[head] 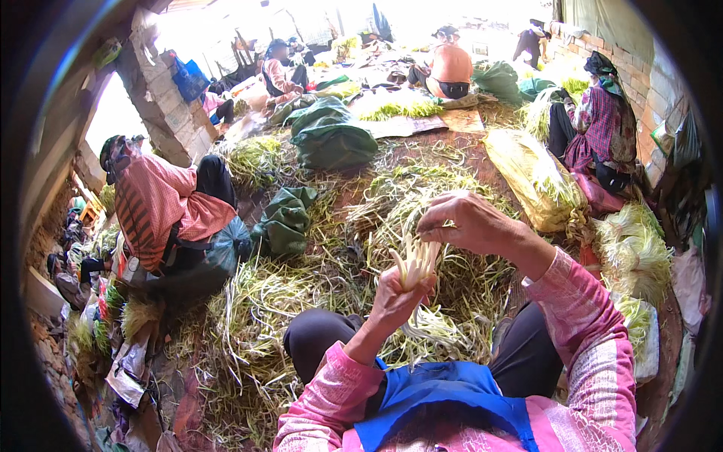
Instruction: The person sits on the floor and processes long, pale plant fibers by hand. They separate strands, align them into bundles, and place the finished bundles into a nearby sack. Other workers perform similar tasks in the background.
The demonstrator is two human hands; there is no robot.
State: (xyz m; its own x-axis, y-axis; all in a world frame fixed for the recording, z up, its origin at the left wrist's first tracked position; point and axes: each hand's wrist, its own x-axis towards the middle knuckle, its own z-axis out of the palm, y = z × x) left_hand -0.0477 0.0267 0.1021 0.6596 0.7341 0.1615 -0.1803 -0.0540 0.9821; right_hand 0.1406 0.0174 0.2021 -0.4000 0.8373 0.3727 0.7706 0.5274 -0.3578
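Note:
A bundle of pale plant stalks stands up out of my left hand, whose fingers are wrapped around it. The lower ends of the bundle hang below that fist. Just above the stalk tips is my right hand, with bent fingers at the upper right of the bundle. Whether its fingertips pinch a stalk cannot be made out. Beneath both hands lies a loose heap of long green and whitish stalks. A blue apron covers my lap between my dark-trousered knees.
To the right lie a yellow woven sack of stalks and tied pale bundles. Green sacks stand ahead. One person sits at left, another at right, and several farther back. Loose stalks cover the floor at left.

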